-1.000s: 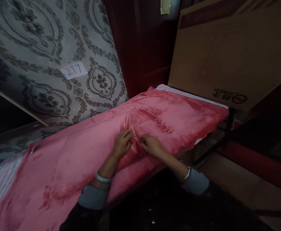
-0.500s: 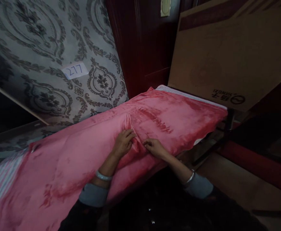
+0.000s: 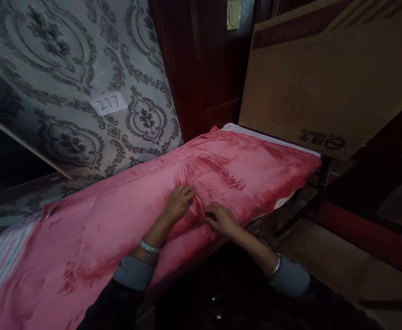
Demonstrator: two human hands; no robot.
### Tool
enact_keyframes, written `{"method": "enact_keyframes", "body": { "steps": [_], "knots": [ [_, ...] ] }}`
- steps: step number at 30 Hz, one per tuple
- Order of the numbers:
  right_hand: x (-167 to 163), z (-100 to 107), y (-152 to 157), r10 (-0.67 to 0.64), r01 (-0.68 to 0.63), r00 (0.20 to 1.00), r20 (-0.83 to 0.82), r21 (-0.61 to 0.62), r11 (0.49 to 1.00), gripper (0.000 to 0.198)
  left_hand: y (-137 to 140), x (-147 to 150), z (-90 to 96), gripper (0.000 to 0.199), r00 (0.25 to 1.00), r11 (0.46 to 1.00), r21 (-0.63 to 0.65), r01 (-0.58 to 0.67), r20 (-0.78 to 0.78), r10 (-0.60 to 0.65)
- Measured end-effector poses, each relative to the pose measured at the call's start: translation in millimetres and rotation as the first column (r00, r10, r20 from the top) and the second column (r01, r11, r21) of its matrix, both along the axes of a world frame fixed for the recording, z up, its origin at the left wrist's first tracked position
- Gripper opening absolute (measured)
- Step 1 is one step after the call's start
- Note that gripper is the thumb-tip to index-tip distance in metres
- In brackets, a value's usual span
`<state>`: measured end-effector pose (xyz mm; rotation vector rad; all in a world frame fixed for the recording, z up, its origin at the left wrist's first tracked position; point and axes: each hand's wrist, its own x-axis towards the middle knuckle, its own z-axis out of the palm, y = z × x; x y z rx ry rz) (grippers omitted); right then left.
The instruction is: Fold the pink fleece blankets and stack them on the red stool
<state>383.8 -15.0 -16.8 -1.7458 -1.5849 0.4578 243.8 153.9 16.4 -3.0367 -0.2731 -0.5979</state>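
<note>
A plush pink-red blanket [image 3: 118, 220] lies spread along a narrow bed. Near its middle my left hand [image 3: 180, 201] grips a gathered fold, fingers curled over the cloth, and creases run up from it. Just right of that fold, my right hand [image 3: 221, 220] has thumb and fingertips closed at the blanket; whether a thin bit of cloth or something small sits between them is too dark to see. Both wrists wear bangles. A striped sheet [image 3: 6, 256] shows beneath the blanket at the left end and along the far right edge.
Patterned wallpaper [image 3: 63, 78] with a paper marked 277 [image 3: 108, 103] rises behind the bed. A dark red door [image 3: 214, 59] stands beyond. A large cardboard box [image 3: 311, 82] leans at the back right, near the bed's dark frame [image 3: 324, 172].
My right hand has shifted slightly down, and the fold by my left hand is bunched a little differently. The view has moved slightly.
</note>
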Motion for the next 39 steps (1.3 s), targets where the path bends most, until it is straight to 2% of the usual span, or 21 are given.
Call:
{"method": "enact_keyframes", "body": {
  "steps": [4,7,10,12,15,17,20,23,26,30,35,39],
  "knots": [
    [3.5,1.2,2.6,-0.001,0.002,1.000,0.017,-0.021,1.000,0.013,1.0,5.5,1.3,0.036,0.998,0.998,-0.062,0.004,-0.056,-0.007],
    [4.7,0.0,4.6,-0.031,0.032,0.999,-0.021,0.028,0.999,0.016,1.3,2.5,6.4,0.049,0.998,0.984,-0.177,0.032,0.067,-0.021],
    [3.0,1.9,8.1,-0.113,0.122,0.988,-0.101,0.088,0.989,0.027,-1.9,-13.3,17.5,0.053,0.980,0.969,-0.246,0.008,0.197,0.042],
    [0.5,7.0,11.9,-0.135,0.150,0.982,-0.133,0.108,0.983,0.030,-6.0,-33.9,25.3,0.049,0.966,0.967,-0.241,-0.082,0.221,0.137],
    [-5.6,19.2,18.5,-0.112,0.122,0.989,-0.096,0.108,0.987,0.027,-16.0,-75.6,29.4,0.043,0.934,0.942,-0.172,-0.287,0.171,0.315],
    [-11.0,27.4,22.4,-0.102,0.105,0.994,-0.034,0.087,0.991,0.032,-26.8,-101.5,24.1,0.045,0.904,0.909,-0.113,-0.402,0.111,0.414],
    [-18.9,35.2,28.1,-0.131,0.129,0.989,0.074,0.028,0.991,0.040,-51.0,-120.7,7.2,0.053,0.886,0.886,-0.042,-0.462,0.017,0.463],
    [-22.0,35.8,36.0,-0.148,0.155,0.976,0.162,-0.029,0.987,0.041,-76.2,-111.5,-11.0,0.065,0.905,0.906,0.001,-0.424,-0.049,0.423],
    [-17.2,29.9,46.9,-0.160,0.163,0.979,0.124,-0.018,0.986,0.034,-89.6,-88.5,-21.8,0.071,0.913,0.913,0.004,-0.408,-0.028,0.408],
    [-4.7,19.1,60.1,-0.141,0.141,0.990,-0.022,0.021,0.990,0.011,-89.0,-63.8,-23.5,0.061,0.897,0.899,-0.013,-0.439,0.056,0.438],
    [1.1,8.3,63.0,-0.101,0.115,0.986,-0.133,0.104,0.988,0.022,-81.0,-53.1,-21.8,0.052,0.896,0.921,-0.078,-0.383,0.213,0.390],
    [1.7,4.5,57.1,-0.151,0.187,0.970,-0.192,0.184,0.965,0.015,-81.2,-49.6,-30.4,0.048,0.833,0.919,-0.172,-0.355,0.389,0.394]
  ]
}}
